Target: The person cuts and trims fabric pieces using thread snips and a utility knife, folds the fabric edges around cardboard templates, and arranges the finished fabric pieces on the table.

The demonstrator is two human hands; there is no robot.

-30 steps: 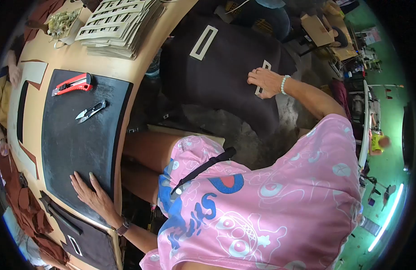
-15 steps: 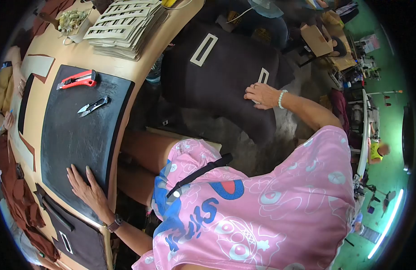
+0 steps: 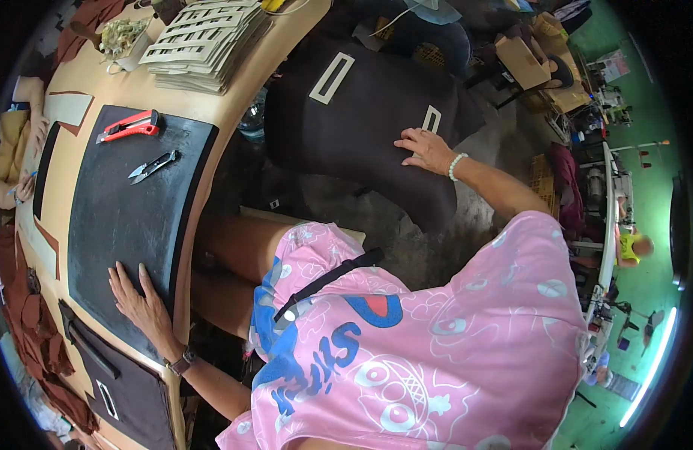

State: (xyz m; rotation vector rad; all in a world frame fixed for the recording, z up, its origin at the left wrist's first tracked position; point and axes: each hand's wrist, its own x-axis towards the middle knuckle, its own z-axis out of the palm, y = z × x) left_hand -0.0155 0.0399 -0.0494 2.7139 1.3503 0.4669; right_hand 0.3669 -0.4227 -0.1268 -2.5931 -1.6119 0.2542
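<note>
Right hand [image 3: 427, 152] has moved lower on the pale, slotted, rectangular strip [image 3: 438, 121], whose upper end shows beyond its loosely spread fingers, near the right edge of dark cloth [image 3: 361, 135]. Left hand [image 3: 142, 306], fingers apart, rests on black mat [image 3: 121, 217].

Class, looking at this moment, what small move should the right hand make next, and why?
Probably, the right hand should gently press the nearer white frame against the dark cloth: it already covers part of that frame, while the farther frame on this cloth lies uncovered. The left hand rests flat on the black mat.
</note>
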